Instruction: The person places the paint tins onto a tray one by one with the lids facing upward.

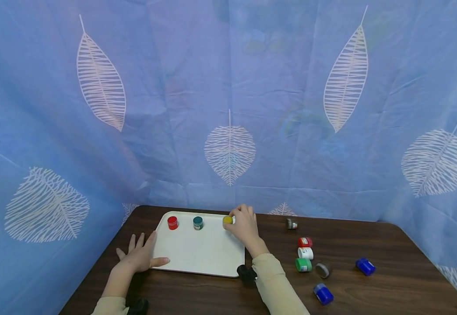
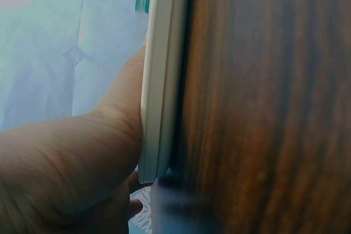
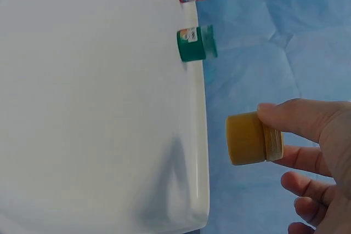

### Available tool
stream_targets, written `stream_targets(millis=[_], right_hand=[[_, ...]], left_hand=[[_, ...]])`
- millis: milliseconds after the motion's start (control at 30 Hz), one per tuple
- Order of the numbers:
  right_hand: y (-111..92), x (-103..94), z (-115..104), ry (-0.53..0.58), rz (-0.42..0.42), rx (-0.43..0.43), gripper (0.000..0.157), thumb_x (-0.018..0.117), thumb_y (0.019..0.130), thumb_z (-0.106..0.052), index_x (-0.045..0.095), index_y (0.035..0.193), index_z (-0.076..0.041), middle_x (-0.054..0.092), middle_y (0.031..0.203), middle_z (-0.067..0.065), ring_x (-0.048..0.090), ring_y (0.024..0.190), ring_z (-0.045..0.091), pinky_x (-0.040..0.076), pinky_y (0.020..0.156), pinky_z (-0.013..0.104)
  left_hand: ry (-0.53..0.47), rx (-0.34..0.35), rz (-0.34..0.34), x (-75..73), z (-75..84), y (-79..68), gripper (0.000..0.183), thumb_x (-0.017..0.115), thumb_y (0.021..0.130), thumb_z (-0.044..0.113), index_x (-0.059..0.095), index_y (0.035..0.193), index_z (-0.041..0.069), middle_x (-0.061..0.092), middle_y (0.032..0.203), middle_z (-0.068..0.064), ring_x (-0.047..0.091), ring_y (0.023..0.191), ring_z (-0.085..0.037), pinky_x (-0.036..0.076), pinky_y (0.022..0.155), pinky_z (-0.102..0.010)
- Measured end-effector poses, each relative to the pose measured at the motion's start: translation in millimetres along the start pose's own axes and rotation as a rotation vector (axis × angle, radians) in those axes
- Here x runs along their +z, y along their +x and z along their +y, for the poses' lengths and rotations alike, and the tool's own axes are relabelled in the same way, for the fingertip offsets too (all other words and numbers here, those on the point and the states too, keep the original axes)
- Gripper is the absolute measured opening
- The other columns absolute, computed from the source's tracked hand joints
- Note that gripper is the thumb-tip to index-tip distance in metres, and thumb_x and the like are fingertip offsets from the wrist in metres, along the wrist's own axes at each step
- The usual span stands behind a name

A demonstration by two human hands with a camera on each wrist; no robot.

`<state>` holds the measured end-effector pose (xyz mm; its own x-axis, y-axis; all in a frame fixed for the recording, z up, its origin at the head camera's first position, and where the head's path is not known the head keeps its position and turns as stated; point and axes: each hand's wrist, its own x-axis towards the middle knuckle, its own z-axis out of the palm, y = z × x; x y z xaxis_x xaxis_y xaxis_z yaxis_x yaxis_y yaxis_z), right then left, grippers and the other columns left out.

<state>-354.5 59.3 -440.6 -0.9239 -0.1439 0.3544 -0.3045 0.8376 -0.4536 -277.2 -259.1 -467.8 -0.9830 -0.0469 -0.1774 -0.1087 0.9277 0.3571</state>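
My right hand (image 1: 246, 225) pinches a small yellow paint jar (image 3: 245, 140) by its lid between thumb and fingers, over the far right corner of a white tray (image 1: 198, 253). In the right wrist view the jar's shadow falls on the tray. Along the tray's far side stand a red paint jar (image 1: 172, 222) and a dark green paint jar (image 1: 198, 223), both upright. With fingers spread, my left hand (image 1: 135, 258) rests at the tray's left edge, its thumb lying over the near left corner.
Right of the tray on the dark wooden table (image 1: 268, 295) lie more jars: a red one (image 1: 305, 242), a white one (image 1: 305, 253), a green one (image 1: 303, 264), two blue ones and two dark ones. A blue leaf-patterned cloth (image 1: 275, 153) hangs behind the table.
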Motion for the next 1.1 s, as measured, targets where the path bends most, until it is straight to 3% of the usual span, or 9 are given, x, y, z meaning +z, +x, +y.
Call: stream_targets(millis=[400,833,1100], right_hand=[[12.1,13.9,10.6,-0.018,-0.099,0.071,0.027,0.081,0.077,-0.030,0.070,0.092,-0.011,0.055,0.105,0.010,0.042,0.097,0.026,0.037,0.080,0.042],[17.4,22.1,17.2,-0.007,-0.124,0.138,0.030,0.081,0.077,-0.033,0.070,0.098,-0.014,0.056,0.110,0.012,0.043,0.105,0.029,0.039,0.085,0.044],[14.8,19.4,17.4,0.002,-0.115,0.156,0.048,0.079,0.079,-0.035,0.065,0.119,-0.011,0.057,0.119,0.014,0.044,0.111,0.031,0.040,0.088,0.046]], left_hand=[[-0.006,-0.003,-0.002,0.1,-0.5,2.0,0.123,0.069,0.067,0.076,0.018,0.156,0.007,0.010,0.156,-0.038,-0.004,0.143,-0.059,-0.004,0.097,-0.086],[-0.005,-0.001,0.004,3.4,-3.5,4.7,0.124,0.068,0.066,0.077,0.018,0.156,0.007,0.011,0.156,-0.038,-0.004,0.143,-0.059,-0.005,0.096,-0.087],[-0.006,-0.003,-0.002,3.7,-4.4,5.0,0.125,0.067,0.066,0.078,0.018,0.156,0.008,0.010,0.156,-0.037,-0.005,0.143,-0.059,-0.006,0.096,-0.087]])
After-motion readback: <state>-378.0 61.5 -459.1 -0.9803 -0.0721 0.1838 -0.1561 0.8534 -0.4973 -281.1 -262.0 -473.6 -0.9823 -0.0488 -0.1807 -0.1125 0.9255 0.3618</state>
